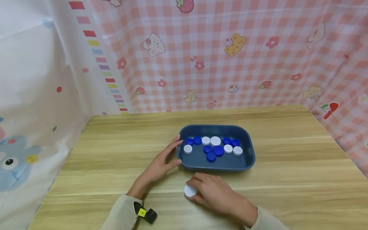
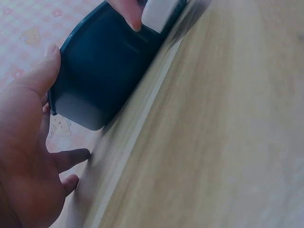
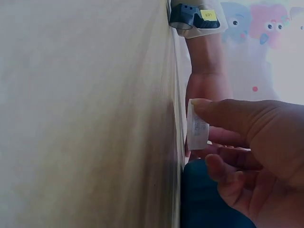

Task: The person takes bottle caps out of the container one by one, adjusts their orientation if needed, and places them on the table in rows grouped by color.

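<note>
A dark blue tray (image 1: 217, 167) stands on the wooden table with several blue and white bottle caps inside it. My left hand (image 1: 158, 166) lies at its left end, fingers fairly straight and spread, thumb and fingertips touching the rim. In front of the tray, my right hand (image 1: 215, 193) pinches a larger white bottle cap (image 1: 189, 191) between thumb and fingers. That cap (image 3: 197, 126) is held on edge close to the tabletop in the right wrist view. The left wrist view shows my left thumb (image 2: 40, 76) on the rim of the tray (image 2: 90, 71).
Among the caps in the tray are a large white cap (image 1: 215, 141), a large blue cap (image 1: 218, 150) and a small white cap (image 1: 188, 149) by the left wall. The wooden table (image 1: 293, 179) meets a pink checked cloth (image 1: 201, 80) at the back. A black wrist device (image 1: 145, 213) sits on my left sleeve.
</note>
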`<action>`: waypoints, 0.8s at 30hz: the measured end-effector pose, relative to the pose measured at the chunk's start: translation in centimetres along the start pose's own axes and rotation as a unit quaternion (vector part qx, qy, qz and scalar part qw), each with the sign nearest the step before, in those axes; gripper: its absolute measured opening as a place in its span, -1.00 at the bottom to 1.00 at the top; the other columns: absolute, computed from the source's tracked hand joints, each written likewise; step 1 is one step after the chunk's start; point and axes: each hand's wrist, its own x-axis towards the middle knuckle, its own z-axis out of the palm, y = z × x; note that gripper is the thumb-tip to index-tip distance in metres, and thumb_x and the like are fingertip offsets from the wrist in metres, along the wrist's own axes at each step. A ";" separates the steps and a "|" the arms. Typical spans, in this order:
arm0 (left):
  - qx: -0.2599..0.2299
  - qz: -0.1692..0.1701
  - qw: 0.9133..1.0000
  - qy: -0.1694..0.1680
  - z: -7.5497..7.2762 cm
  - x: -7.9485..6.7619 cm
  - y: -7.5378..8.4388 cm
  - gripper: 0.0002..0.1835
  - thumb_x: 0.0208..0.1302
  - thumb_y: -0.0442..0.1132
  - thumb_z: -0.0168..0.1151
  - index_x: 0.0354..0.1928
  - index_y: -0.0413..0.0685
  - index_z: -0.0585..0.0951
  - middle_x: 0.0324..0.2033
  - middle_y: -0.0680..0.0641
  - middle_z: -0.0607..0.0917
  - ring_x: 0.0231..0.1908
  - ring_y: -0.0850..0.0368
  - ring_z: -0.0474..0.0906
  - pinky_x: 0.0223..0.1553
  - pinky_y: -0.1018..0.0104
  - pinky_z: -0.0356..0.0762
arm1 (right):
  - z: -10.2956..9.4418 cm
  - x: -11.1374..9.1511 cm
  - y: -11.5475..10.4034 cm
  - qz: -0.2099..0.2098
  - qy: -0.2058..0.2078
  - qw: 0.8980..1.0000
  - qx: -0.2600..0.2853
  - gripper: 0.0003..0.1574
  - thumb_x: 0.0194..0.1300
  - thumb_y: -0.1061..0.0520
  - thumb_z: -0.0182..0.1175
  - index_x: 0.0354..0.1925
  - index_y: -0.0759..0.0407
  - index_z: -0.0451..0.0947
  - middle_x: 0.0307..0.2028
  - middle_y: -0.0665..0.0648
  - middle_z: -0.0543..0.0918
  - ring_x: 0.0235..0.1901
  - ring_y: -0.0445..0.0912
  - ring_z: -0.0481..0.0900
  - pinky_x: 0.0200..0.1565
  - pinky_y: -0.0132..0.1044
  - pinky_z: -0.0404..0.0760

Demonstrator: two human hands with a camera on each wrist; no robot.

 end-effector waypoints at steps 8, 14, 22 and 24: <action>0.004 0.006 1.000 -0.001 0.1 0.0 -0.3 -0.31 0.31 -0.19 0.25 0.44 0.13 0.22 0.46 0.23 0.01 0.44 0.17 -0.12 0.36 -0.08 -0.08 | 0.2 -0.1 0.4 0.008 -0.022 1.000 -0.001 -0.63 0.25 -0.05 0.29 -0.03 0.08 0.61 -0.18 -0.06 0.55 -0.20 -0.21 0.51 -0.21 -0.30 0.57; 0.003 -0.011 1.000 -0.001 0.1 0.1 0.0 -0.31 0.32 -0.21 0.23 0.44 0.18 0.21 0.46 0.28 0.00 0.43 0.23 -0.13 0.36 -0.07 -0.08 | 0.3 0.0 0.7 -0.002 -0.026 1.000 -0.011 -0.62 0.24 -0.02 0.30 0.00 0.06 0.60 -0.18 -0.05 0.55 -0.22 -0.20 0.50 -0.21 -0.33 0.56; -0.003 -0.012 1.000 -0.004 0.1 0.1 0.3 -0.31 0.33 -0.21 0.22 0.45 0.12 0.21 0.46 0.22 0.00 0.44 0.16 -0.14 0.35 -0.15 -0.09 | 0.3 0.1 0.9 -0.012 -0.032 0.999 -0.004 -0.64 0.25 0.05 0.30 0.03 0.03 0.60 -0.14 -0.05 0.55 -0.18 -0.19 0.51 -0.18 -0.32 0.56; -0.003 -0.013 1.000 -0.003 0.1 0.0 0.3 -0.31 0.33 -0.21 0.22 0.45 0.13 0.21 0.46 0.23 0.00 0.44 0.17 -0.13 0.35 -0.15 -0.09 | 0.3 0.1 0.9 -0.010 -0.035 0.999 -0.001 -0.64 0.26 0.06 0.30 0.04 0.03 0.59 -0.12 -0.04 0.55 -0.17 -0.19 0.51 -0.17 -0.31 0.57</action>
